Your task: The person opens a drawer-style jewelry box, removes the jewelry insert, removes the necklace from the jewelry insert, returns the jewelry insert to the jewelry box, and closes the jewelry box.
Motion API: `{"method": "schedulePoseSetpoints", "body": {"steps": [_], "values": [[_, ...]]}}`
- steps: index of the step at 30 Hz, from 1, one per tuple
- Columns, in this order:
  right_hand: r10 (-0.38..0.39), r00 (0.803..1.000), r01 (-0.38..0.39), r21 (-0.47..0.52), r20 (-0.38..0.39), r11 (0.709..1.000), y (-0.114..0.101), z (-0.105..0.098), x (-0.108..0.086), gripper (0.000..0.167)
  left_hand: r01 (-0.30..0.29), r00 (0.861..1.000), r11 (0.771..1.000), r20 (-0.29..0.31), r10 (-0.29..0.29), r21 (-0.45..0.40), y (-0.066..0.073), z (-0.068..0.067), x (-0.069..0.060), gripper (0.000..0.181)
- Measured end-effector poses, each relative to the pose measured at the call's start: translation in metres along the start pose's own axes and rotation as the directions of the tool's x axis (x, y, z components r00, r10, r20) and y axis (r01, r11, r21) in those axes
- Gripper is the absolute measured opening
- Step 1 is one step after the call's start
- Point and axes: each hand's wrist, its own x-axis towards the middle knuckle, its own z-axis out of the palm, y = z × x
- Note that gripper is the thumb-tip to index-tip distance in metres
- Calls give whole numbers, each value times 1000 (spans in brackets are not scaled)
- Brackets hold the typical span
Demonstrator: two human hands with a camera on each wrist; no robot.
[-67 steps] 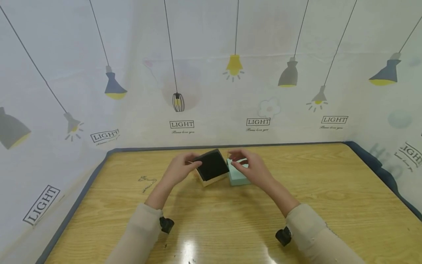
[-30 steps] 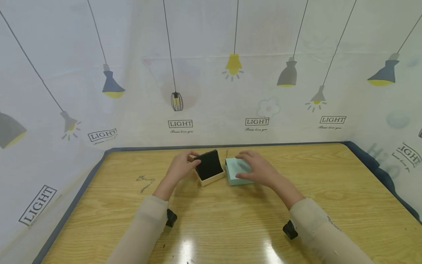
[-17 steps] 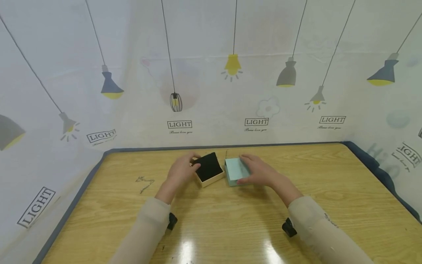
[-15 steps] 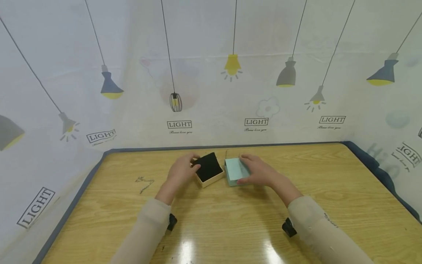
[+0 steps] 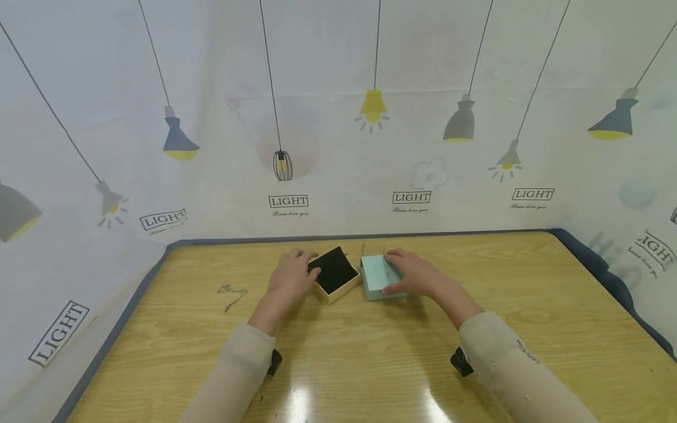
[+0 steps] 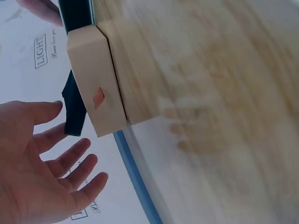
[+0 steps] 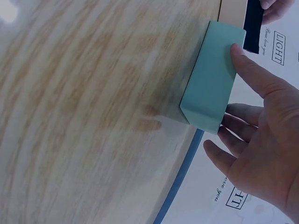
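Observation:
A cream drawer-like box (image 5: 345, 290) sits on the table with a black pad (image 5: 333, 269) tilted in it, its left side raised above the rim. My left hand (image 5: 293, 276) pinches the pad's left side between thumb and index finger; the other fingers spread loosely in the left wrist view. An orange tab (image 6: 99, 98) shows on the cream box's side. Right beside it stands a mint-green box (image 7: 212, 77). My right hand (image 5: 418, 275) holds this box, thumb on the near edge and fingers at the far side. The green box's inside is hidden.
A thin silvery chain (image 5: 231, 295) lies on the wooden table (image 5: 338, 364), left of the boxes. Behind the table's blue edge (image 5: 254, 239) hangs a white cloth (image 5: 338, 147) printed with lamps. Both wrists carry small black cameras.
The black pad has sunk from above the cream box to lie lower in it, lowered by my left hand. My right hand has come down onto the green box and stays there.

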Motion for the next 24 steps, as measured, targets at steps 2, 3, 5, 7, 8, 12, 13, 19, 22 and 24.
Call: {"method": "schedulePoseSetpoints", "body": {"steps": [2,3,5,7,8,12,13,19,22,24], "values": [[-5,1000,5,-9,-3,1000,0,0,0,90,-49,999,998,-10,50,35,4,0,-3,48],[-6,1000,6,-16,-3,1000,0,0,-1,90,-76,997,996,-7,76,56,7,0,-4,51],[-3,1000,3,-20,-1,1000,-1,0,-1,89,-125,992,987,11,125,97,12,1,-8,56],[-1,1000,1,-30,2,1000,-1,-1,-1,89,-156,988,979,40,152,128,18,2,-11,62],[0,1000,1,-33,5,999,-2,-2,-1,89,-162,986,977,51,156,141,20,3,-12,64],[2,1000,-2,-34,12,999,-3,-2,-2,89,-154,987,972,72,143,178,25,8,-14,70],[3,1000,-2,-34,13,999,-3,-2,-1,88,-153,987,971,75,141,183,25,9,-15,70],[2,1000,-2,-43,15,999,-3,-2,-1,88,-155,985,967,108,136,203,26,12,-14,66],[2,1000,-1,-46,16,999,-4,-2,-1,87,-155,984,968,121,133,199,27,12,-13,64],[3,1000,-2,-48,17,999,-4,-3,-2,87,-154,983,969,131,131,192,27,12,-13,63]]}}
